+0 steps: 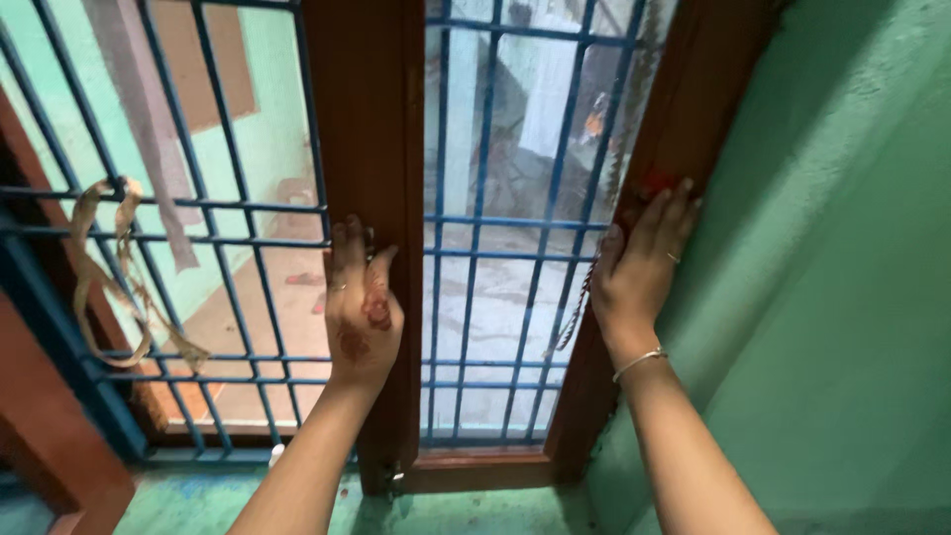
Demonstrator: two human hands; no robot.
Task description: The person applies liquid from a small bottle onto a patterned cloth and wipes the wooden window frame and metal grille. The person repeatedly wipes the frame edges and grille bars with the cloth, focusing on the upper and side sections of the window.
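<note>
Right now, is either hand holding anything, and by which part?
Nothing is gripped. The left hand lies flat on the brown middle post of the window; the right hand lies flat, fingers spread, on the right frame.

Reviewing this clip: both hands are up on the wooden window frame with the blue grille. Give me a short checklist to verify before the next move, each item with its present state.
1. Left hand flat on the middle wooden post: ok.
2. Right hand flat on the right wooden frame: ok.
3. Fingers outside the blue grille bars: ok.
4. Cord hanging by the right hand, free of the fingers: cannot tell.
5. Tied cloth strip on the left grille, away from both hands: ok.
6. Latch at the post's foot fastened: cannot tell.
</note>
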